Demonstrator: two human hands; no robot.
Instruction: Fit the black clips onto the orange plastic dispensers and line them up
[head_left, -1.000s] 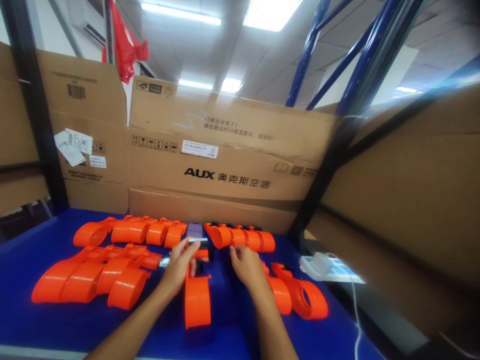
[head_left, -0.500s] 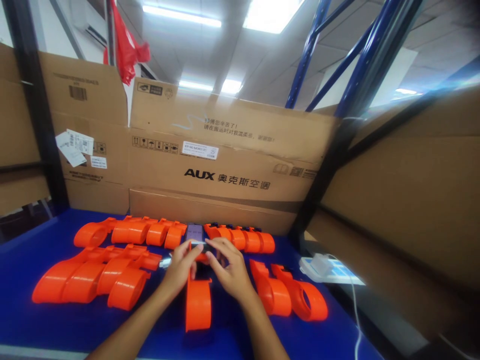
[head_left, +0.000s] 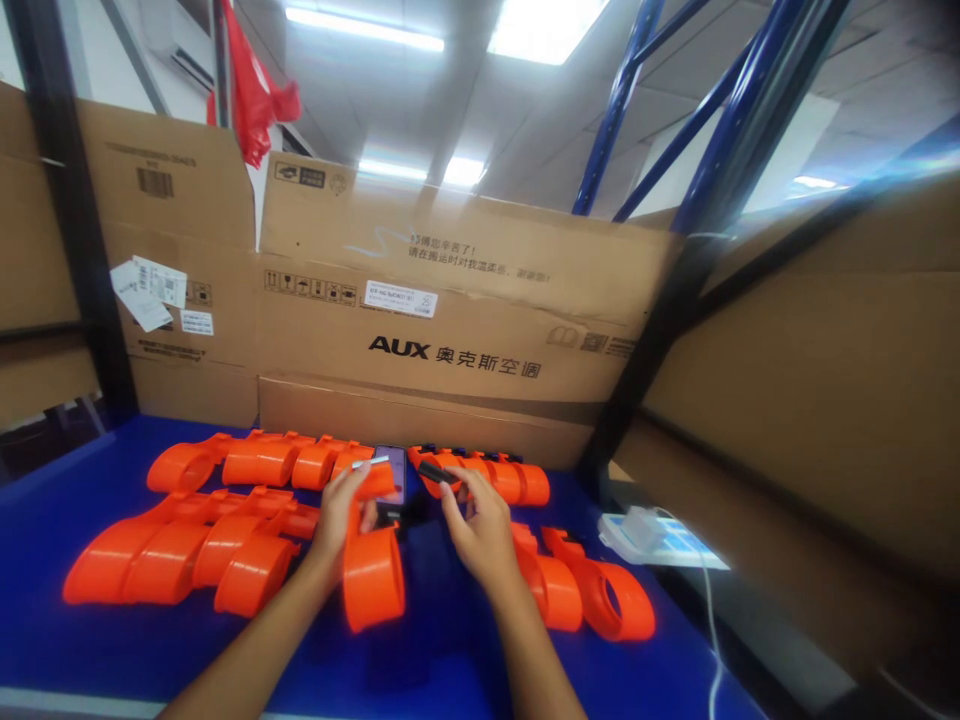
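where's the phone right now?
Head view, centre: the dark smartphone stands propped on the blue table, between the two back rows of orange plastic ring-shaped parts, just behind the left hand.

I am in a storeroom or small factory. Big brown cardboard boxes stand all around my blue table. Tall blue metal racks go up to the ceiling lights. Lots of the same orange plastic parts lie in rows.
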